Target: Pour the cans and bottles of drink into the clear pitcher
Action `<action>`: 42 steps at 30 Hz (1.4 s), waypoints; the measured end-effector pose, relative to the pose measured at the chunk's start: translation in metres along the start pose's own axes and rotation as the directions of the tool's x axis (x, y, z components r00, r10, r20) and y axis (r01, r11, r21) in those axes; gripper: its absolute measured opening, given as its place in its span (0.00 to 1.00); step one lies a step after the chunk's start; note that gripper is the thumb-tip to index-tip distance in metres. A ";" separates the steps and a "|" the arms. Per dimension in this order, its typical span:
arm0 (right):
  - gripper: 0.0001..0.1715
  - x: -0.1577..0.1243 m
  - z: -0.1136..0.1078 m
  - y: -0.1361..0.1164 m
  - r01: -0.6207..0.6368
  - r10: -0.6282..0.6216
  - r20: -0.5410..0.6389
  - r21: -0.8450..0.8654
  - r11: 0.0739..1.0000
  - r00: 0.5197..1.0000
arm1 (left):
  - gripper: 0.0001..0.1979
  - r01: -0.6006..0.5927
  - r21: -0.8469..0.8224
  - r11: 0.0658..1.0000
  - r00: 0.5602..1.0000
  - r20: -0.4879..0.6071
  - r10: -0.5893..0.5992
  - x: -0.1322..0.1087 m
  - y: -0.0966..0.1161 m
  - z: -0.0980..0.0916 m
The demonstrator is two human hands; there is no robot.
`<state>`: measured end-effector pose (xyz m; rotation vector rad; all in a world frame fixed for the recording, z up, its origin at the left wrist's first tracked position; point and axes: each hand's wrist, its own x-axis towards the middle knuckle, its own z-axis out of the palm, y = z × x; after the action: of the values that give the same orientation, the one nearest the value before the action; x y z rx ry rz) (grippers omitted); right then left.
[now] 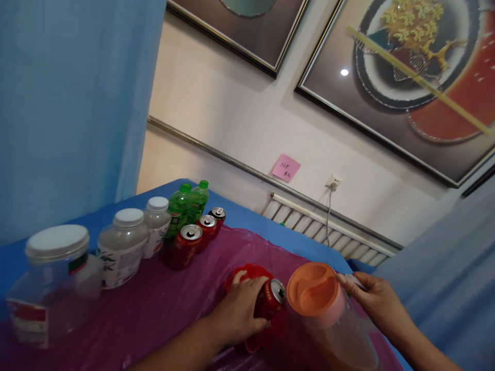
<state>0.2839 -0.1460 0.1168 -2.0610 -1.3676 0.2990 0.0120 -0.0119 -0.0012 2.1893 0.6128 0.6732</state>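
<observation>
My left hand [242,309] is wrapped round a red can [268,300] with an open silver top, tilted over a red scalloped dish [253,342]. Just right of the can stands a clear pitcher [340,340] with an orange lid [312,289]; its lower part is cut off by the frame edge. The fingers of my right hand [365,288] are closed on the pitcher's handle at its upper right, near the lid.
At the left stand clear jars with white lids [122,247], green bottles [181,206] and several red cans [189,245]. Purple sheeting [154,314] covers the blue table [247,216]. Behind are a radiator [309,226], a wall and framed pictures; blue curtains hang at both sides.
</observation>
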 end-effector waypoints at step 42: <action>0.34 -0.007 0.003 -0.006 0.010 -0.009 -0.043 0.013 1.000 0.999 | 0.31 -0.019 0.000 1.000 1.000 -0.007 0.019 0.000 0.001 0.000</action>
<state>0.2752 -0.1497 0.1170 -2.0376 -1.3457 0.2577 0.0120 -0.0129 -0.0003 2.1960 0.5960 0.6914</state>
